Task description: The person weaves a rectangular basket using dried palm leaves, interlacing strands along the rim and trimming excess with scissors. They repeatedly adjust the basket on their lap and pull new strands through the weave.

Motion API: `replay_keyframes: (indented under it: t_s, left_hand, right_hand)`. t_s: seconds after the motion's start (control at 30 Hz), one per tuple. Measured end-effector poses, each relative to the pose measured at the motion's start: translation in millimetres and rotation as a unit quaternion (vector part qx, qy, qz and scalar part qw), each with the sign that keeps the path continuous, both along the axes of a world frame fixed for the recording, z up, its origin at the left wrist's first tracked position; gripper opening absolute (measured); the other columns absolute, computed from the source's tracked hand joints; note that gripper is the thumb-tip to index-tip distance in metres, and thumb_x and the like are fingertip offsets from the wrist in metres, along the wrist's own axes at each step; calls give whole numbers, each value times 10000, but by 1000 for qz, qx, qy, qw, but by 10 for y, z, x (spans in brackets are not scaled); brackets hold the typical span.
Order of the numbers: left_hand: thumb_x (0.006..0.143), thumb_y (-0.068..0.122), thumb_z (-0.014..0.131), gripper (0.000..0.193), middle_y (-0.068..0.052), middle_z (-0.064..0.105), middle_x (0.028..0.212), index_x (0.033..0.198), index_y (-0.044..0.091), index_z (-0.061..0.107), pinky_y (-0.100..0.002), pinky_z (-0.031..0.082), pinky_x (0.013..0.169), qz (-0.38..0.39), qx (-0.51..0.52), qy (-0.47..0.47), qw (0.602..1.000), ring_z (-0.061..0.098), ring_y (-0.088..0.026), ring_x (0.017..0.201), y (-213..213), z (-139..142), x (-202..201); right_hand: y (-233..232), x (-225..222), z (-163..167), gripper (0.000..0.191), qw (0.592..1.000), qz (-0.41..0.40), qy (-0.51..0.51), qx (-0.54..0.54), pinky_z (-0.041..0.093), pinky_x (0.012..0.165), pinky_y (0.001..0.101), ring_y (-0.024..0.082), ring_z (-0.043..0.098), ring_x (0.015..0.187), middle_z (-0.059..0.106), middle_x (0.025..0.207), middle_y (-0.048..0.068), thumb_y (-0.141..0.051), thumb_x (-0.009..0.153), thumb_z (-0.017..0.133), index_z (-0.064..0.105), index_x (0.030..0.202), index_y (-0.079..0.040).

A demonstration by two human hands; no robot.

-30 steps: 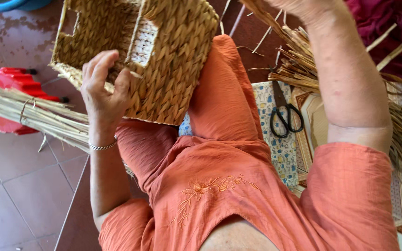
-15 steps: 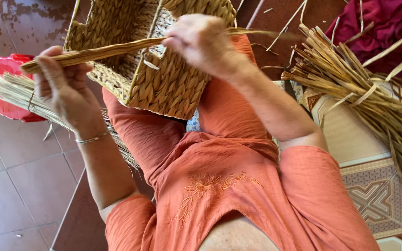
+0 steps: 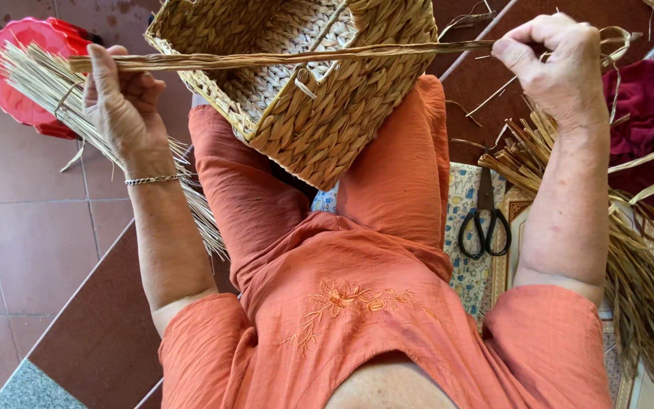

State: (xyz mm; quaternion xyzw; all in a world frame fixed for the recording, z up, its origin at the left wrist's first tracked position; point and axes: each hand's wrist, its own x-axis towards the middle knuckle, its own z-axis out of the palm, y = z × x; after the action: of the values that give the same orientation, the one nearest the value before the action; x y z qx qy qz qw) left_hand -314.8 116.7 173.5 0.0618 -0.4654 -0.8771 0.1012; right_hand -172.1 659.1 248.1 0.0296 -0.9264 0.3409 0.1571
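Both hands stretch 1 long tan dried-grass strand [image 3: 281, 57] taut above the woven straw basket [image 3: 319, 113] on the lap: left hand [image 3: 119, 102] and right hand [image 3: 550, 64] fingers closed on its ends.

The right hand [image 3: 550, 64] now sits far out to the right. The left hand [image 3: 123, 106] is raised, and the straw strand [image 3: 281, 57] stretches taut across the basket [image 3: 319, 113].
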Motion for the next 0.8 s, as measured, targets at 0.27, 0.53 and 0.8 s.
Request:
replay_keyframes:
  t_s: [0.27,0.53,0.8]
  left_hand:
    - [1044,204,698,236,-183,758,936,1060,-31,707,-440,685,771,-70,24,-15,997,777,-277,800,381,32,264]
    - [1067,246,675,268,-219,755,953,1107,-19,675,-444,682,763,-75,14,-11,997,776,-300,830,372,109,338]
    - [1009,270,646,299,-208,750,950,1182,26,625,-425,677,695,-91,22,-19,995,768,-273,787,523,309,358]
  right_hand:
    - [60,750,-794,78,986,-100,71,115,534,780,400,205,670,878,736,952,115,-49,1096,696,716,1020,-45]
    - [-357,2788,-1718,344,864,-223,-431,133,545,796,396,247,643,880,674,989,145,-266,843,824,651,1053,-56]
    - [-149,2729,-2050,465,826,-232,-499,125,508,895,399,242,656,873,694,1006,119,-180,814,837,569,1181,-81]
